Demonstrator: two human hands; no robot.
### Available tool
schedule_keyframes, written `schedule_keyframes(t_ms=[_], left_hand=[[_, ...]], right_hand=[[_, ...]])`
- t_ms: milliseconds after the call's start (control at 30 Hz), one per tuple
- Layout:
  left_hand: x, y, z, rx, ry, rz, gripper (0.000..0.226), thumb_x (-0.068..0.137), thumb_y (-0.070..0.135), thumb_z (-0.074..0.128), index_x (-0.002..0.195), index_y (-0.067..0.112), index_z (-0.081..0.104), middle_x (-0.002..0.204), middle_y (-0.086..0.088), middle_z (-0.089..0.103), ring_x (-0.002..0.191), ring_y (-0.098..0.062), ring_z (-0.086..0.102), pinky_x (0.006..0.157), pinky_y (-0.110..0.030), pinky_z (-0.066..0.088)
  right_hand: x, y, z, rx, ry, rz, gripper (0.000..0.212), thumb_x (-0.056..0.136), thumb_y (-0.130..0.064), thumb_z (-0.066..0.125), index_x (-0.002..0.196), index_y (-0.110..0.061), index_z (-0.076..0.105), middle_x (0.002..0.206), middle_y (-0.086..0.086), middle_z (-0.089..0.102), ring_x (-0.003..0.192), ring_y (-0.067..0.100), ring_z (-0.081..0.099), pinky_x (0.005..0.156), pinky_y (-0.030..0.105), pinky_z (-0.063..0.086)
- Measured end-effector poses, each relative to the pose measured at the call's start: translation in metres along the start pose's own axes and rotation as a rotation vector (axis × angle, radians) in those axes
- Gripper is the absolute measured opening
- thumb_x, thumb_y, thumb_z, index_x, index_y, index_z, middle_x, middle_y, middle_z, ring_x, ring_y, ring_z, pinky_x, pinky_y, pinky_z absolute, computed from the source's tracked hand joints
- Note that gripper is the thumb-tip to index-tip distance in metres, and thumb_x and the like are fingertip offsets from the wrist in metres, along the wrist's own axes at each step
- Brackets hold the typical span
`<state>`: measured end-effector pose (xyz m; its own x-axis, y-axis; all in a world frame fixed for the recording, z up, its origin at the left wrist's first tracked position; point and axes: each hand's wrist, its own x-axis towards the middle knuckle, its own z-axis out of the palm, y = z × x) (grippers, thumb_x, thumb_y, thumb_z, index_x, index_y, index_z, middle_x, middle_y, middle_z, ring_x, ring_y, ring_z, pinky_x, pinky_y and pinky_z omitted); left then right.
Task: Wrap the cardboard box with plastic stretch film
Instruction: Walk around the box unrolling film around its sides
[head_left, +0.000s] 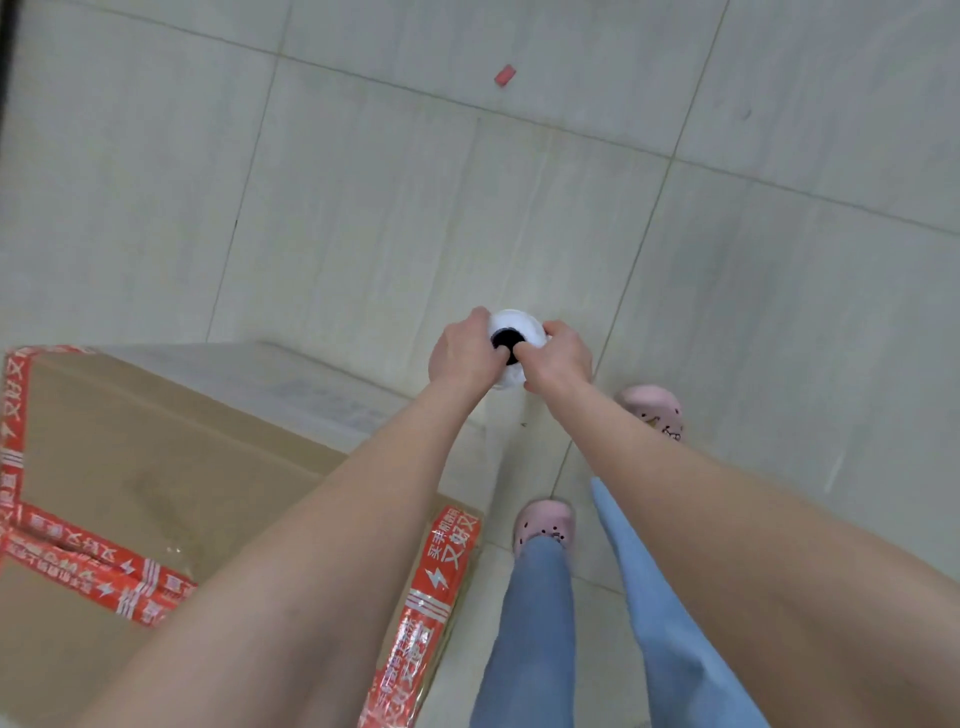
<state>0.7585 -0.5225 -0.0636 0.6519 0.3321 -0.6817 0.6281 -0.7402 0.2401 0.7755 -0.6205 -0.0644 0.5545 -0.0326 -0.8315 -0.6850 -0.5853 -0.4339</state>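
A large brown cardboard box with red printed tape along its seams fills the lower left. Clear film covers its far side and stretches toward the roll. The white stretch film roll stands upright beyond the box's right corner, its dark core hole facing me. My left hand grips the roll's left side with the thumb at the core. My right hand grips its right side, thumb also hooked into the core. Both forearms reach out over the box's corner.
Pale tiled floor spreads all around. A small pink scrap lies far ahead. My legs in blue jeans and pink slippers stand right of the box.
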Motion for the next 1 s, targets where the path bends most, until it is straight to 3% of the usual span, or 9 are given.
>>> schedule_keyframes(t_ms=[67, 200, 300, 367, 500, 633, 767, 900, 1000], left_hand=[[0.005, 0.008, -0.005, 0.075, -0.008, 0.103, 0.042, 0.085, 0.015, 0.051, 0.127, 0.018, 0.05, 0.113, -0.007, 0.062, 0.104, -0.028, 0.058, 0.074, -0.032, 0.044], [0.023, 0.017, -0.019, 0.169, 0.049, 0.142, 0.028, 0.08, 0.012, 0.05, 0.103, 0.015, 0.065, 0.098, -0.006, 0.066, 0.092, -0.028, 0.061, 0.066, -0.031, 0.043], [0.032, 0.012, -0.024, 0.15, 0.094, 0.107, 0.025, 0.078, 0.01, 0.05, 0.099, 0.012, 0.064, 0.096, -0.007, 0.063, 0.087, -0.028, 0.059, 0.065, -0.033, 0.044], [0.033, 0.009, -0.025, 0.063, 0.13, 0.036, 0.023, 0.077, 0.008, 0.051, 0.096, 0.011, 0.063, 0.094, -0.007, 0.063, 0.084, -0.027, 0.058, 0.063, -0.032, 0.043], [0.037, 0.006, -0.03, -0.182, 0.206, -0.176, 0.014, 0.076, 0.014, 0.053, 0.089, 0.013, 0.06, 0.084, -0.003, 0.062, 0.074, -0.023, 0.054, 0.058, -0.029, 0.039], [0.037, 0.005, -0.033, -0.464, 0.283, -0.393, 0.012, 0.074, 0.019, 0.059, 0.081, 0.014, 0.051, 0.076, 0.001, 0.059, 0.07, -0.023, 0.056, 0.052, -0.028, 0.035], [0.037, -0.002, -0.038, -0.587, 0.332, -0.555, 0.025, 0.08, 0.027, 0.06, 0.096, 0.01, 0.05, 0.094, -0.005, 0.062, 0.083, -0.026, 0.059, 0.061, -0.03, 0.038], [0.045, -0.007, -0.054, -0.293, 0.315, -0.326, 0.03, 0.083, 0.018, 0.058, 0.112, 0.015, 0.051, 0.109, -0.004, 0.052, 0.09, -0.024, 0.056, 0.063, -0.03, 0.035], [0.055, -0.002, -0.063, -0.075, 0.28, -0.119, 0.027, 0.083, 0.011, 0.051, 0.109, 0.017, 0.055, 0.107, -0.005, 0.053, 0.089, -0.026, 0.055, 0.062, -0.032, 0.034]], right_hand=[[0.004, -0.005, -0.003, -0.042, -0.015, 0.003, 0.041, 0.08, -0.018, 0.055, 0.12, -0.013, 0.055, 0.111, 0.009, 0.063, 0.091, 0.03, 0.064, 0.079, 0.039, 0.055], [0.013, -0.021, -0.007, -0.13, -0.054, -0.029, 0.03, 0.079, -0.019, 0.057, 0.109, -0.014, 0.059, 0.098, 0.007, 0.065, 0.08, 0.025, 0.06, 0.062, 0.028, 0.044], [0.021, -0.033, -0.01, -0.207, -0.069, -0.045, 0.027, 0.08, -0.022, 0.058, 0.108, -0.02, 0.056, 0.089, 0.0, 0.058, 0.076, 0.021, 0.054, 0.054, 0.025, 0.034], [0.023, -0.044, -0.012, -0.29, -0.058, -0.063, 0.03, 0.08, -0.022, 0.058, 0.11, -0.025, 0.056, 0.087, -0.003, 0.056, 0.08, 0.021, 0.054, 0.058, 0.025, 0.036], [0.031, -0.071, -0.01, -0.456, -0.037, -0.163, 0.04, 0.079, -0.019, 0.056, 0.117, -0.03, 0.056, 0.104, -0.003, 0.065, 0.093, 0.022, 0.06, 0.07, 0.029, 0.045], [0.037, -0.094, -0.002, -0.57, 0.028, -0.321, 0.04, 0.082, -0.014, 0.051, 0.118, -0.032, 0.056, 0.11, -0.003, 0.063, 0.09, 0.02, 0.059, 0.066, 0.028, 0.038], [0.04, -0.107, 0.014, -0.57, -0.02, -0.353, 0.036, 0.085, -0.019, 0.053, 0.12, -0.028, 0.052, 0.115, 0.001, 0.059, 0.097, 0.023, 0.058, 0.07, 0.029, 0.037], [0.041, -0.112, 0.017, -0.52, -0.091, -0.301, 0.033, 0.086, -0.017, 0.054, 0.118, -0.024, 0.049, 0.112, 0.006, 0.058, 0.096, 0.027, 0.056, 0.073, 0.031, 0.041], [0.042, -0.114, 0.013, -0.544, -0.116, -0.322, 0.026, 0.086, -0.015, 0.051, 0.111, -0.022, 0.05, 0.106, 0.007, 0.059, 0.088, 0.026, 0.056, 0.069, 0.031, 0.041]])
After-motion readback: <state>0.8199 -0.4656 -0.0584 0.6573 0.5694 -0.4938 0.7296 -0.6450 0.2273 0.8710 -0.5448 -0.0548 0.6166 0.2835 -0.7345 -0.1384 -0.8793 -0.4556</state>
